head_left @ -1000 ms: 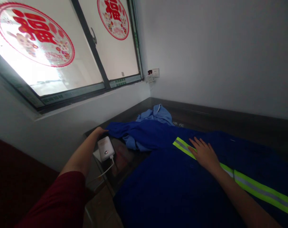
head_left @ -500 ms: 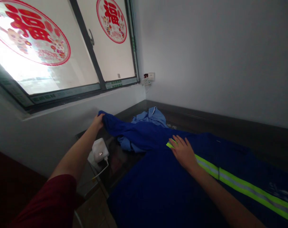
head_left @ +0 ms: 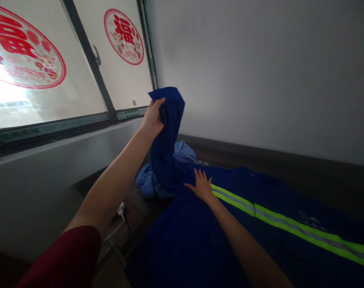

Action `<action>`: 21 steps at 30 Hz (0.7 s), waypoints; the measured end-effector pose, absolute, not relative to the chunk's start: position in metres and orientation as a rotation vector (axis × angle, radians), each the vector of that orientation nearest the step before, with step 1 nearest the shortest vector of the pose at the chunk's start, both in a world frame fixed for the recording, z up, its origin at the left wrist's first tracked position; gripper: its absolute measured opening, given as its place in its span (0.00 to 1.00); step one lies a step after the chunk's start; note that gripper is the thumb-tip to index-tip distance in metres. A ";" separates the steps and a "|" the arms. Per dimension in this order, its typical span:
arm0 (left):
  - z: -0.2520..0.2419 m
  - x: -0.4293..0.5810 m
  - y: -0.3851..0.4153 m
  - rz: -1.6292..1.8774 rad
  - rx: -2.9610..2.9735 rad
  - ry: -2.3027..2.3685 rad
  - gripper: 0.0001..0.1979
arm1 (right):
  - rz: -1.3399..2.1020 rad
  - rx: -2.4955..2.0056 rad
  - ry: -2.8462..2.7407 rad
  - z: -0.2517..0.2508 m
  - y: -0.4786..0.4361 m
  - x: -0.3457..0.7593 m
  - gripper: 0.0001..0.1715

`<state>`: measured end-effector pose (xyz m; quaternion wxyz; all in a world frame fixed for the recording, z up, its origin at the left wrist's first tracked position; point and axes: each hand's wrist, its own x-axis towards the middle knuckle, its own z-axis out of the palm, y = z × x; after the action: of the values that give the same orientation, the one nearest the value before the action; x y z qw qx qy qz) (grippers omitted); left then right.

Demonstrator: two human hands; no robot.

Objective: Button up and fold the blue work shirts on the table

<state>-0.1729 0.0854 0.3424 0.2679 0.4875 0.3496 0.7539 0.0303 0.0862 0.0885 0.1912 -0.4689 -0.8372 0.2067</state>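
Note:
A dark blue work jacket (head_left: 184,240) lies spread out, with a yellow-green and silver reflective stripe (head_left: 232,202) running across it. My left hand (head_left: 153,120) is closed around the end of one sleeve (head_left: 169,136) and holds it up off the surface, so the sleeve bends upward from the shoulder. Flat on the jacket, at the near end of the stripe by the sleeve's base, rests my right hand (head_left: 202,186) with fingers spread. Rumpled light blue clothing (head_left: 145,180) lies behind and partly under the raised sleeve.
Dark tabletop (head_left: 236,154) runs along the grey wall (head_left: 260,80) behind the jacket. A white plug with a cable (head_left: 121,214) sits at the left, partly hidden by my left forearm. The window (head_left: 85,96) with red round stickers is at upper left.
My left hand has lifted the sleeve end up and to the right from low over the table. My right hand stays flat on the jacket; the view has shifted slightly.

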 end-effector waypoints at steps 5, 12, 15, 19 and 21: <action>0.313 -0.030 0.074 1.816 1.772 0.962 0.17 | 1.241 -0.945 -1.630 0.150 0.098 0.103 0.42; 0.167 0.077 0.018 0.730 2.681 1.035 0.14 | 1.616 -1.150 -1.366 0.158 0.068 0.249 0.44; 0.138 0.084 -0.003 0.544 2.839 0.909 0.22 | 1.465 -1.285 -1.491 0.131 0.059 0.266 0.34; 0.148 0.046 -0.024 0.485 2.958 0.833 0.23 | 1.396 -1.222 -1.495 0.115 0.059 0.269 0.42; 0.160 0.010 -0.033 0.438 3.002 0.906 0.23 | 1.446 -1.163 -1.447 0.120 0.059 0.272 0.44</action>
<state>0.0105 -0.0326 0.1601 -0.0122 0.9481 0.2861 0.1382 0.2719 0.0593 0.1196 0.3841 -0.4565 -0.5676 0.5674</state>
